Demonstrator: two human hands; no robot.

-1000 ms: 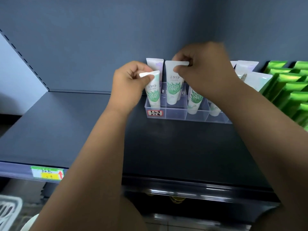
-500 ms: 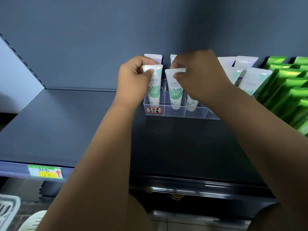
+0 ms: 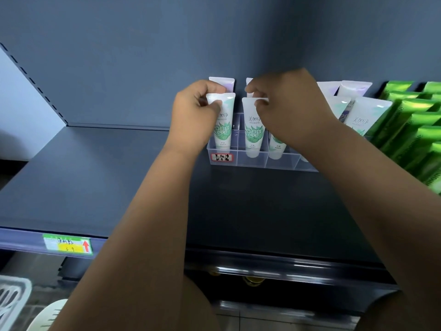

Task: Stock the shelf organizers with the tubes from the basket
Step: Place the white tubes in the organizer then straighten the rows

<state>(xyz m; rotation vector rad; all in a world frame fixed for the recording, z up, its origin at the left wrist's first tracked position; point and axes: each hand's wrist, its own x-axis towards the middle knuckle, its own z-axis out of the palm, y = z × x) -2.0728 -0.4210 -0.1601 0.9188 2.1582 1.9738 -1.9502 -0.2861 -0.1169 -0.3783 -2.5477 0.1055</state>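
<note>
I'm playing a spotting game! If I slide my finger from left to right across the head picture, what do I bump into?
Price tag → left hand → left-hand tube → right-hand tube → right hand → white tubes → green packs.

Over the last second my left grip [image 3: 193, 118] has straightened the left tube [image 3: 223, 125] from a tilt to upright in the organizer's [image 3: 250, 161] front-left compartment. My right grip [image 3: 286, 111] has lowered the right tube [image 3: 254, 130] deeper into the next compartment.
</note>
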